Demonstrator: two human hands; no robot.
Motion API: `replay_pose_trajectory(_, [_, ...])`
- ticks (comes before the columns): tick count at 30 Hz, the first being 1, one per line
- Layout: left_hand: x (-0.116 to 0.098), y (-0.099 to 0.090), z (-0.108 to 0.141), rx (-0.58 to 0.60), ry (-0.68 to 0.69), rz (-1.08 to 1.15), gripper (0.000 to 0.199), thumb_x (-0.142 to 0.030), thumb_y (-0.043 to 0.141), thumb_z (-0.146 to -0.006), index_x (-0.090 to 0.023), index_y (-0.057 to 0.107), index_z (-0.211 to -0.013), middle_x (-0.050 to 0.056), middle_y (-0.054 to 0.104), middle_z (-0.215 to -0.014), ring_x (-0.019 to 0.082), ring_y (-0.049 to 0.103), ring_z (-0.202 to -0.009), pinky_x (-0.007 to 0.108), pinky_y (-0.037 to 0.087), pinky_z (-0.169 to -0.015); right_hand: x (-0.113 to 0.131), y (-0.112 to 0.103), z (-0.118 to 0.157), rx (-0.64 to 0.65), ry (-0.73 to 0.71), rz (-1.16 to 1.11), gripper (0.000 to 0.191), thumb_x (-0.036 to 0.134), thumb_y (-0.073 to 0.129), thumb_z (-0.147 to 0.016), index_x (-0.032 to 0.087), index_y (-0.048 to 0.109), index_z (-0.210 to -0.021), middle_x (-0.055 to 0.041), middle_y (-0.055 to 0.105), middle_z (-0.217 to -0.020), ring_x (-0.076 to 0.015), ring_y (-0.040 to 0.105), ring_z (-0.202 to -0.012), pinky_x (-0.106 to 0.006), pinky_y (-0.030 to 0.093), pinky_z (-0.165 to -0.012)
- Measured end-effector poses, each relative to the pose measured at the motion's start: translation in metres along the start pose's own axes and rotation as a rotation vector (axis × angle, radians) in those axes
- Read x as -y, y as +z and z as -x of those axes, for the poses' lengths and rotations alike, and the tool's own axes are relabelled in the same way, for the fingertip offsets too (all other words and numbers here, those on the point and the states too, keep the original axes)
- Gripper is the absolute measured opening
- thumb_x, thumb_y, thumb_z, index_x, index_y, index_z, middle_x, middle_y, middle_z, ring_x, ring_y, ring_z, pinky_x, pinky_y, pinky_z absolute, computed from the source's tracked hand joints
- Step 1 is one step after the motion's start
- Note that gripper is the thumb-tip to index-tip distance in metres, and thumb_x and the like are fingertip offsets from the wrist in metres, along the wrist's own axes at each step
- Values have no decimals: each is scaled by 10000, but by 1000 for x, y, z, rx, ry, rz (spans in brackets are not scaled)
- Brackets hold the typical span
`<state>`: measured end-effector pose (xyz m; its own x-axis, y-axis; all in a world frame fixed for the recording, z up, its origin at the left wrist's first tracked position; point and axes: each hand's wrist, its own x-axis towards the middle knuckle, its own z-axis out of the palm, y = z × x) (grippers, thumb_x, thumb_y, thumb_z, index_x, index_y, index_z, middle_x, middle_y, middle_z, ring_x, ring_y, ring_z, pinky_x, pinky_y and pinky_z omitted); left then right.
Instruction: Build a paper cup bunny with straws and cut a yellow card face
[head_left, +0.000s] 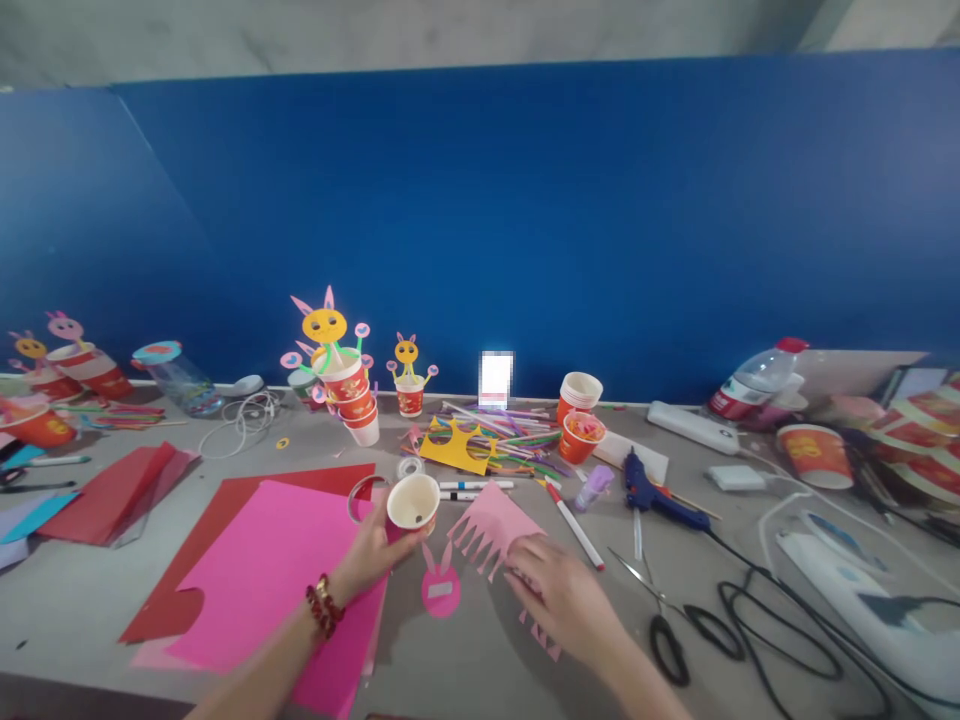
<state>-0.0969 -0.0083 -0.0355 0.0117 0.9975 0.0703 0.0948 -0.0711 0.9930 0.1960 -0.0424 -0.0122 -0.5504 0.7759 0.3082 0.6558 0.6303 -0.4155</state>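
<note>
A paper cup, its open mouth towards me, is gripped by my left hand above the edge of the pink paper sheets. My right hand lies over a light pink paper with a zigzag-cut edge. Its fingers are bent around the paper, and the fingertips are partly hidden. Between my hands lies a pink paper rabbit head with long ears and a pale strip across it. A roll of clear tape is just behind my left hand.
Scissors, a red marker and a blue glue gun with its cord lie to the right. Yellow cut paper and pipe cleaners are behind. Stacked cups with a rabbit figure stand at the back left.
</note>
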Motion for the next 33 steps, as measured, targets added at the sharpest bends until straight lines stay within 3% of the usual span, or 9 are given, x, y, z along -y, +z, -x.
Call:
replay_pose_trajectory(6, [16,1,0,68,178,-394,603,-431,726,-807,-202,523,-1326,145,636,-1299,329,600,-1212,503,465,-1059,-10,10,-16,79,78,-1,187,118,509,-904,205,669,-943,-82,712,-1006,-256,659,-968,-358,523,-821])
replay_pose_trajectory(12, [22,5,0,110,187,-483,618,-486,658,-854,-205,497,-1381,176,604,-1361,366,578,-1253,544,470,-1054,-24,24,-12,40,132,-2,236,100,466,-918,195,673,-979,-92,718,-1008,-250,671,-945,-375,526,-841])
replay_pose_trajectory(17, [31,7,-2,132,191,-483,709,-494,647,-866,-215,397,-1467,184,577,-1389,375,532,-1308,556,442,-1084,-23,26,-15,17,159,6,223,123,459,-944,192,669,-975,-94,713,-997,-261,669,-938,-382,517,-831])
replay_pose_trajectory(21, [23,0,-1,159,222,-371,967,-506,764,-767,-244,246,-1540,187,468,-1498,399,393,-1419,575,346,-1160,-13,22,-24,55,137,-66,192,132,478,-937,197,659,-926,-78,711,-969,-243,660,-926,-338,501,-808])
replay_pose_trajectory(22, [17,-4,-2,168,233,-309,963,-497,758,-779,-252,226,-1544,183,456,-1509,388,404,-1416,560,352,-1162,-11,22,-27,81,122,-82,175,129,498,-921,199,659,-911,-71,712,-962,-239,658,-919,-326,496,-797])
replay_pose_trajectory(24, [2,-12,-7,144,253,-175,688,-450,598,-922,-257,297,-1509,167,474,-1497,334,469,-1380,503,399,-1144,-9,24,-34,126,100,-86,147,114,541,-873,202,658,-886,-63,713,-946,-236,656,-895,-311,484,-768])
replay_pose_trajectory(28, [-36,-19,-40,10,347,-230,307,-380,500,-986,-223,584,-1235,120,635,-1289,270,614,-1207,395,513,-1022,-14,36,-46,116,145,-73,122,127,538,-862,193,631,-819,-58,711,-866,-224,651,-807,-295,456,-700])
replay_pose_trajectory(31, [-57,-5,-87,152,479,-629,264,-308,423,-1020,-199,608,-1173,107,666,-1211,204,674,-1052,318,561,-901,-18,43,-48,38,190,-121,146,148,512,-889,191,610,-790,-57,700,-846,-211,641,-780,-285,444,-680])
replay_pose_trajectory(33, [-61,13,-126,305,564,-910,260,-256,411,-1022,-209,633,-1149,87,665,-1225,189,649,-1099,305,538,-941,-19,45,-46,11,167,-166,146,138,514,-885,192,605,-784,-51,691,-842,-203,633,-774,-278,437,-676])
